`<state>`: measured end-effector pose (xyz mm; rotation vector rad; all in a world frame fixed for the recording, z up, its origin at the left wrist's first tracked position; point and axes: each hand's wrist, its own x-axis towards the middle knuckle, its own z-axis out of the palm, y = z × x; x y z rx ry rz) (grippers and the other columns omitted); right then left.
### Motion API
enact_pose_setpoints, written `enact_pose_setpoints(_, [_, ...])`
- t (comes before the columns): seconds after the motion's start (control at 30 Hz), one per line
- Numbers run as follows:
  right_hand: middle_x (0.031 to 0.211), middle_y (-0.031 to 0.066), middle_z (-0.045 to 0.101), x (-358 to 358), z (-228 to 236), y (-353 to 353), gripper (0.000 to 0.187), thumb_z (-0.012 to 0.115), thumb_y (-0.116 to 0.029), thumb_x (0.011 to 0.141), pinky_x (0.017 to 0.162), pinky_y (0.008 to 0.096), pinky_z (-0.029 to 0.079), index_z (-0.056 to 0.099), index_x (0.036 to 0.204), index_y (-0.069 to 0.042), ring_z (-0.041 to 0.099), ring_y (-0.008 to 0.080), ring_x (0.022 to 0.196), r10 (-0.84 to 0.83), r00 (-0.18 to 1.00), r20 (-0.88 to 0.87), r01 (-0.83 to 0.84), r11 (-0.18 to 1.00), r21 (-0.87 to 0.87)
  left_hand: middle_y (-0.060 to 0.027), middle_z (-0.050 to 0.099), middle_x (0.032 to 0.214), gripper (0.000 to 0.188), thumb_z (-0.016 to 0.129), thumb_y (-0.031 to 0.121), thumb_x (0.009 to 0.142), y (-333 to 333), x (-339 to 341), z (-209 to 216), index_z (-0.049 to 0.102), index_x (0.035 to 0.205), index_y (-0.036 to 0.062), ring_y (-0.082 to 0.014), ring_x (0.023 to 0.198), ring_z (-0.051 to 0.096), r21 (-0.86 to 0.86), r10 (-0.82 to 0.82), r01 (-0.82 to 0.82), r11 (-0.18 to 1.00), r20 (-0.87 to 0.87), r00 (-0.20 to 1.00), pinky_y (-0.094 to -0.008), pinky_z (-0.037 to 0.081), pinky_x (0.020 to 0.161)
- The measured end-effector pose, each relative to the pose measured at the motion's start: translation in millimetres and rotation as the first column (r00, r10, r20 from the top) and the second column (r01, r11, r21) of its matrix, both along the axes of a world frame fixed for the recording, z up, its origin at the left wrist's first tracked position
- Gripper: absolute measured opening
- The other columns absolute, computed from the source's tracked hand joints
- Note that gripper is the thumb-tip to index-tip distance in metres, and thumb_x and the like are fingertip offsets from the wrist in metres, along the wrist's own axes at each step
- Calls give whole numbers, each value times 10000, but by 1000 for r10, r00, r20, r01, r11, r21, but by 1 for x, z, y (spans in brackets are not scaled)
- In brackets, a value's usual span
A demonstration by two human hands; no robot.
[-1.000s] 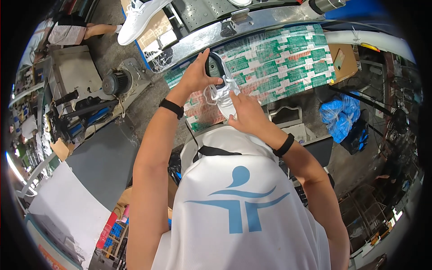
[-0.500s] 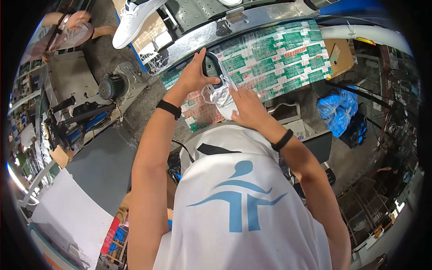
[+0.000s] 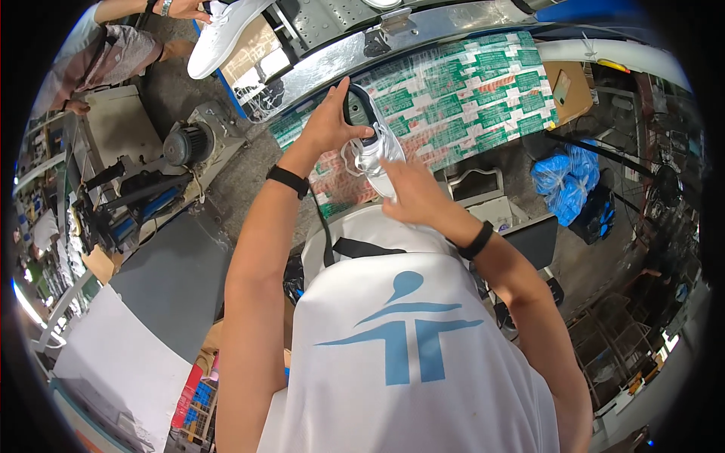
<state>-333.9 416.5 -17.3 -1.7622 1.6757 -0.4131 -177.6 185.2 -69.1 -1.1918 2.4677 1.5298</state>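
Observation:
A white sneaker [image 3: 377, 162] with a dark lining and loose white laces [image 3: 363, 160] is held in front of me, its toe pointing toward my body. My left hand [image 3: 334, 127] grips it at the heel and collar, thumb across the opening near the tongue. Over the toe and lower laces lies my right hand [image 3: 417, 195], fingers bent against the upper and thumb at the toe's side. Its fingertips are a little blurred, and it hides much of the toe. Both wrists wear black bands.
Beyond the shoe is a metal-edged conveyor [image 3: 332, 72], above a surface covered in green-and-white printed tape [image 3: 468, 98]. At upper left, another person's hand [image 3: 185, 9] touches a second white sneaker [image 3: 221, 41]. A motor [image 3: 186, 145] stands left; blue plastic bags [image 3: 566, 181] sit right.
My right hand has shifted slightly down toward the toe, off the side of the laces. My left hand keeps its hold. The other person's hand has reached the second sneaker.

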Motion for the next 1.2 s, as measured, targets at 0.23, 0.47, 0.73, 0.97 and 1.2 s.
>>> enact_pose_setpoints(0.23, [1078,223,672,-2,25,15,767,767,-207,785,923,529,519,549,1451,107,669,420,976,-172,966,193,171,985,21,-429,328,1673,1379,1041,399,673,3,-2,1,233,1725,23,-465,1572,409,23,5,-5,1000,35,999,-437,391,1266])
enact_pose_setpoints(0.47, [1041,232,654,-12,24,24,761,787,-243,792,903,501,516,563,1427,111,656,395,975,28,998,-47,-29,999,-30,-335,427,1663,1340,1046,355,692,2,-6,1,257,1707,-25,-403,1532,483,-63,-17,20,998,49,999,-410,419,1248])
enact_pose_setpoints(0.73, [1304,293,667,-28,-70,-6,709,754,-262,859,1005,493,544,528,1466,26,665,441,1213,-597,720,354,517,801,301,-298,516,1580,1383,1015,215,723,75,-29,8,86,1698,-101,-351,1452,550,275,544,-493,826,-153,825,-416,454,1208])
enact_pose_setpoints(0.97, [1527,307,563,-12,-56,-17,875,770,-301,834,1219,489,420,478,1594,19,517,469,1452,-317,877,362,190,919,345,-194,689,1358,1025,994,221,758,141,13,-21,434,1559,-87,-251,1193,690,238,815,-785,573,-58,577,-383,568,1019])
enact_pose_setpoints(1.2, [1484,280,630,-37,-17,-50,916,743,-259,891,1157,456,485,361,1674,23,619,410,1368,-450,665,596,62,829,556,-83,770,1148,546,956,119,782,116,58,-7,718,1258,-4,-177,977,733,486,867,-787,380,109,486,-362,601,883])
